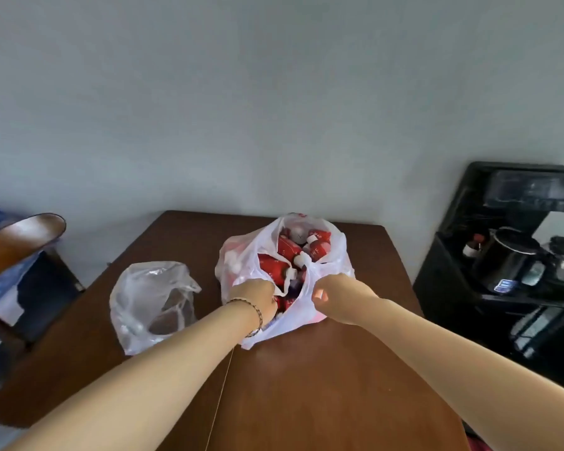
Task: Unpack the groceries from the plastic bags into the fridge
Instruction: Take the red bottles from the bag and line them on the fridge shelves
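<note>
A white plastic bag [334, 255] stands on the brown wooden table [306, 369], its mouth spread wide. Inside lie several red pouches with white caps [274, 266]. My left hand [258, 297], with a bracelet at the wrist, grips the bag's near left rim, fingers reaching into the opening. My right hand [336, 297] pinches the near right rim and handle. A second, clear plastic bag [153, 301] sits crumpled to the left on the table; it looks almost hollow. No fridge is in view.
A black drinks machine [515, 265] with kettles stands on the right, close to the table's edge. A chair with a brown seat [17, 242] is at the left. A plain pale wall runs behind the table.
</note>
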`<state>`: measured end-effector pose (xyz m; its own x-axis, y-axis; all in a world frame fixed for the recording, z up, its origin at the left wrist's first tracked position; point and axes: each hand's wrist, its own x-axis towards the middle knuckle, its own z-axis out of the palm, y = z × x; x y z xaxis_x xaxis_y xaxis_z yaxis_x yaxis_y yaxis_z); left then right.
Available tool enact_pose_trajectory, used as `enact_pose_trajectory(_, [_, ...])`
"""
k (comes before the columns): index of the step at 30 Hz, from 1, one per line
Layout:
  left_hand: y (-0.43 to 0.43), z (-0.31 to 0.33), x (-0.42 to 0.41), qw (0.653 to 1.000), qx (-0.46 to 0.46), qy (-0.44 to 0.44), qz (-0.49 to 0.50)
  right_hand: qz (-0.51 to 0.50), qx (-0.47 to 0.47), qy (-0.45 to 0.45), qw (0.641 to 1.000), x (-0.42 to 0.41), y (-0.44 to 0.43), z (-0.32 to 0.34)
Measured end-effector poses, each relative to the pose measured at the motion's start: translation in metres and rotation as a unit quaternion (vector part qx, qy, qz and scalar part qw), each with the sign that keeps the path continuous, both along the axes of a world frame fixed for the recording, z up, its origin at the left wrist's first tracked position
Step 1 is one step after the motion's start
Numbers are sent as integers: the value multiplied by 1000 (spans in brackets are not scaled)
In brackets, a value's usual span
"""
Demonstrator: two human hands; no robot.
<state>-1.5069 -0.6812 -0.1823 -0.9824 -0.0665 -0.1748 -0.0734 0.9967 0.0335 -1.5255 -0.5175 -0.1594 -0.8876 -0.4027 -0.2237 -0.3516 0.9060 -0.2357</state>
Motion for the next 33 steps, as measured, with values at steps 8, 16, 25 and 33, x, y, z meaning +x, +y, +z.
enact_pose_trajectory(8, [-64, -65, -111, 951, -143, -33, -272, -97, -42, -7, 994, -80, -83, -36])
enact_pose_trajectory(16, [-109, -80, -178, 904, 28, 185, -383, -224, -82, 31, 971, -141, -100, -79])
enact_pose_trajectory(25, [-219, -99, -192, 988, -49, 71, -127, -162, 30, -69, 984, -189, -120, -140])
enact_pose_trajectory(33, [-201, -107, -200, 988, 76, 69, 117, -169, -54, -156, 972, -194, -120, -168])
